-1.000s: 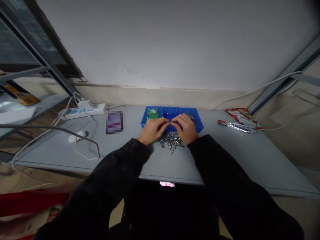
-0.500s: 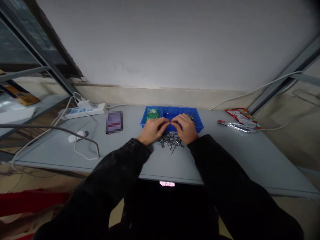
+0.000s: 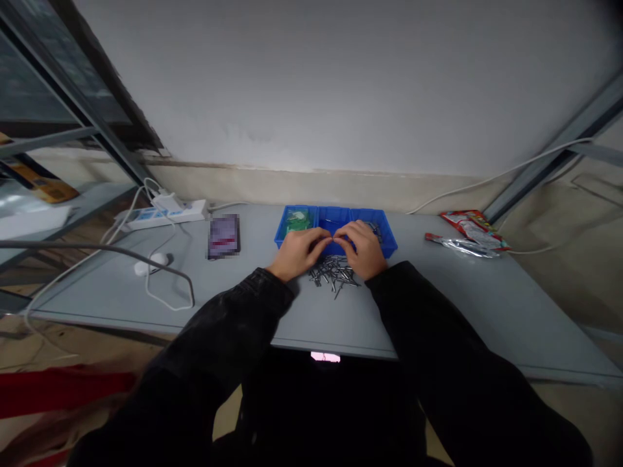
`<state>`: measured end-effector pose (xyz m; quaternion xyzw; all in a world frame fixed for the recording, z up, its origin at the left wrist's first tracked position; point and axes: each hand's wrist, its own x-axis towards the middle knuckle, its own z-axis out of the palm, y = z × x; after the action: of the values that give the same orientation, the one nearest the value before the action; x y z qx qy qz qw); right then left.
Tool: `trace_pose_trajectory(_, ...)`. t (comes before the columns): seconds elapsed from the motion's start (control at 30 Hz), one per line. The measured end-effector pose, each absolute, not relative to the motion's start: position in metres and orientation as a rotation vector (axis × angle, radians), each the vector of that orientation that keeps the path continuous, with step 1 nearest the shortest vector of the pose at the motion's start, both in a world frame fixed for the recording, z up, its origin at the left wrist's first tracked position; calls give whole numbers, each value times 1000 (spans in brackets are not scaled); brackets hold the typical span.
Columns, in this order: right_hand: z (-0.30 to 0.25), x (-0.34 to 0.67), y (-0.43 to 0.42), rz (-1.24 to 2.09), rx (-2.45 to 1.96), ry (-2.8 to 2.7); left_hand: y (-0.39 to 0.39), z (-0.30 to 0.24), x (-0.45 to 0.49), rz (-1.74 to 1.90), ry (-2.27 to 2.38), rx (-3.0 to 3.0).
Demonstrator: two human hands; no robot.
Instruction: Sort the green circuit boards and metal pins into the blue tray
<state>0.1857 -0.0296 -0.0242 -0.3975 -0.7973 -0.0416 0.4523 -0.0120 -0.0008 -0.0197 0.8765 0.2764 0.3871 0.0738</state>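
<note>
My left hand (image 3: 298,254) and my right hand (image 3: 361,250) rest at the front of a blue three-compartment plastic bin (image 3: 335,213), their fingertips meeting over its middle compartment. Anything between the fingertips is hidden. A loose pile of short metal pins (image 3: 333,272) lies on the table just below my hands. The bin's left compartment holds something green in a clear bag (image 3: 296,222). Small metal pieces (image 3: 374,228) lie in its right compartment, partly behind my right hand.
The grey table (image 3: 117,292) holds a pixelated rectangular object (image 3: 224,237), a white power strip (image 3: 165,214) with a charger, a white round object (image 3: 150,264) with cable, and red and foil packets (image 3: 464,235) at right. A metal shelf frame (image 3: 58,84) stands at left.
</note>
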Motion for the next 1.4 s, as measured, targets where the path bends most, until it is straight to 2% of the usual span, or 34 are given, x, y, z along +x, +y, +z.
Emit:
trace_pose_trajectory(0.47,-25,186,-29,-116,-983,-1976,-2,-19,-12,1166,831,2639)
trace_pose_trajectory(0.87,-25,191,-26,-261,-1088,-1975,-2,-15,-12,1180,852,2616)
trace_pose_trajectory(1.2,-18,200,-25,-220,-1069,-1822,0,-12,-17,1203,908,2591)
trace_pose_trajectory(1.3,-20,201,-22,-285,-1140,-1676,-1,-9,-21,1106,879,2656)
trace_pose_trajectory(1.4,-22,203,-19,-352,-1247,-1576,-1,-6,-25,862,818,2765)
